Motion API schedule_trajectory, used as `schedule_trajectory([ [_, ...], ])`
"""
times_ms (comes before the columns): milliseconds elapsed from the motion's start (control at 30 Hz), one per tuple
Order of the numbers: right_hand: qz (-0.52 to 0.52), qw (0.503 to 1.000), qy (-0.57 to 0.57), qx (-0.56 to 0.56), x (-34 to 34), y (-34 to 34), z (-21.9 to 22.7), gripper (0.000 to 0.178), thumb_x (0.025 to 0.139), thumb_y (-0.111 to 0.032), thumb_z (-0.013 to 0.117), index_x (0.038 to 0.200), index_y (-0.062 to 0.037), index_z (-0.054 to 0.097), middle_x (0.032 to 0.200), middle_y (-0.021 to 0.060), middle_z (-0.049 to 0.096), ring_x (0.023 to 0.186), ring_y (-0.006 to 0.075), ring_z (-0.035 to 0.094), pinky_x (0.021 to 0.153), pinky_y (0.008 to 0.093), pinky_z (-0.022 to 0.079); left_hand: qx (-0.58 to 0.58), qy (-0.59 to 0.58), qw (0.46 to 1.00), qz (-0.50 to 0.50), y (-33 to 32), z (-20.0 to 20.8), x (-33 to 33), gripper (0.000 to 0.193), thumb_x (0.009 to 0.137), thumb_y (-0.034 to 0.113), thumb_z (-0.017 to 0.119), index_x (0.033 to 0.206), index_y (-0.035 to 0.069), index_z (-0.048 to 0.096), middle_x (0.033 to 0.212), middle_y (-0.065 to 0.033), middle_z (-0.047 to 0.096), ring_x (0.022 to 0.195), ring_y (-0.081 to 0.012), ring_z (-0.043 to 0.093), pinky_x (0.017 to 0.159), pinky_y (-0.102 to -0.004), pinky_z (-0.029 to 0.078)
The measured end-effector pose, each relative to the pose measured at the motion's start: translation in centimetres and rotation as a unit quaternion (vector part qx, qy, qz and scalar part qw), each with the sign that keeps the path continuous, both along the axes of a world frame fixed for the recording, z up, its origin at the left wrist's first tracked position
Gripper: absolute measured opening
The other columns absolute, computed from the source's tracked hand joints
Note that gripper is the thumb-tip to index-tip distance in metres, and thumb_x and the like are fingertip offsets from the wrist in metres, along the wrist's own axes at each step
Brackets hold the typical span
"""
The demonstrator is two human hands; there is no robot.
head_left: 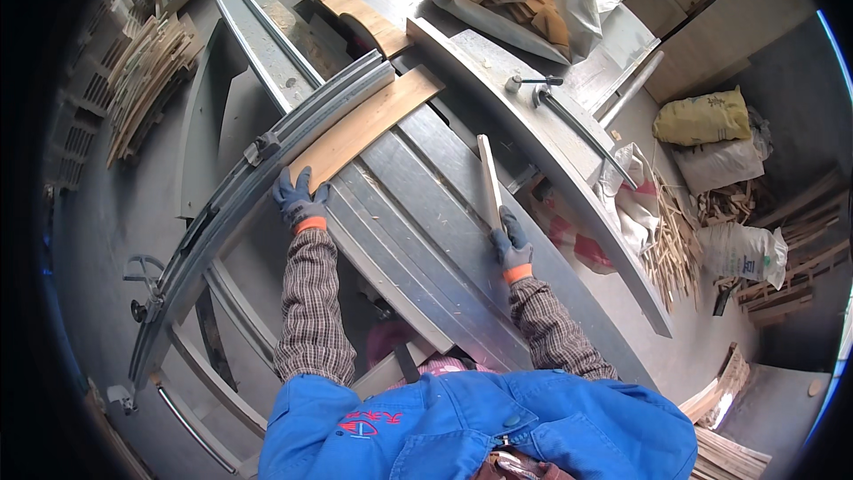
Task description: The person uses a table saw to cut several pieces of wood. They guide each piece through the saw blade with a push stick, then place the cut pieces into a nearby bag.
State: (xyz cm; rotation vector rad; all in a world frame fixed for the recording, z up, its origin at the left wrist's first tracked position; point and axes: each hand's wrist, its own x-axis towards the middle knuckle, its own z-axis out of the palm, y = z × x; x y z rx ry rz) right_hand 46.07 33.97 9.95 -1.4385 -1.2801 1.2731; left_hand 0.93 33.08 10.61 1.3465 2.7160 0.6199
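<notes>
My left hand point(302, 203), in a grey-blue glove with an orange cuff, grips the near end of a flat wooden board point(369, 122). That board lies slantwise on the grey metal saw table point(418, 204), along a metal fence point(333, 98). In my gloved right hand point(511, 244) is a narrow pale wooden stick point(489, 180), its far end tilted away from me over the table. Beyond the held board, another wooden piece point(355, 13) with a curved cutout lies on the far side. The blade is not visible.
A long metal rail point(551, 173) runs along the table's right side, with a clamp rod point(582, 129). At the back stands a white sack point(533, 0) of wood offcuts. Stacked wood strips point(151, 80) lie at left; filled sacks point(706, 116) and loose strips are at right.
</notes>
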Motion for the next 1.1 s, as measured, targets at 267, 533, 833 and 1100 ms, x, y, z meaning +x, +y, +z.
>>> schedule_trajectory([
  [267,0.012,0.995,0.045,-0.093,-3.2,5.0,0.6,0.053,0.089,-0.014,0.068,0.141,-0.0093,0.058,0.121,0.007,0.068,0.099,0.0147,0.065,0.085,0.0266,0.052,-0.218,0.056,0.974,0.0,4.3,1.6,1.0,0.052,0.092,0.052,0.057,0.141,0.034,0.055,0.158,0.0014,0.035,0.146,-0.0279,0.028,0.119,-0.0491,0.028],
  [533,0.061,0.985,0.021,-0.162,-8.0,13.9,5.1,0.052,0.09,-0.02,0.067,0.141,-0.0226,0.06,0.074,-0.0001,0.063,0.048,0.0089,0.05,0.044,0.0261,0.039,-0.112,0.17,0.961,-0.189,6.1,3.1,-1.5,0.041,0.076,0.049,0.076,0.115,0.036,0.075,0.164,-0.0073,0.025,0.152,-0.0309,0.015,0.124,-0.0523,0.003],
  [833,0.052,0.982,-0.064,-0.169,-10.0,15.5,6.2,0.05,0.088,-0.023,0.069,0.137,-0.022,0.063,0.074,0.0009,0.062,0.051,0.0096,0.051,0.048,0.0275,0.044,-0.247,0.092,0.95,-0.169,10.3,9.0,-0.8,0.06,0.064,0.046,0.085,0.122,0.039,0.072,0.169,-0.009,0.006,0.154,-0.0323,0.009,0.125,-0.0476,0.004],
  [1100,0.06,0.986,-0.092,-0.123,-15.1,18.0,5.6,0.051,0.089,-0.024,0.068,0.14,-0.0245,0.061,0.071,0.0012,0.062,0.047,0.0094,0.05,0.043,0.0264,0.042,-0.249,0.08,0.948,-0.18,13.4,8.9,-5.7,0.06,0.063,0.045,0.087,0.121,0.038,0.072,0.167,-0.0081,0.012,0.152,-0.0329,0.013,0.125,-0.0477,0.005],
])
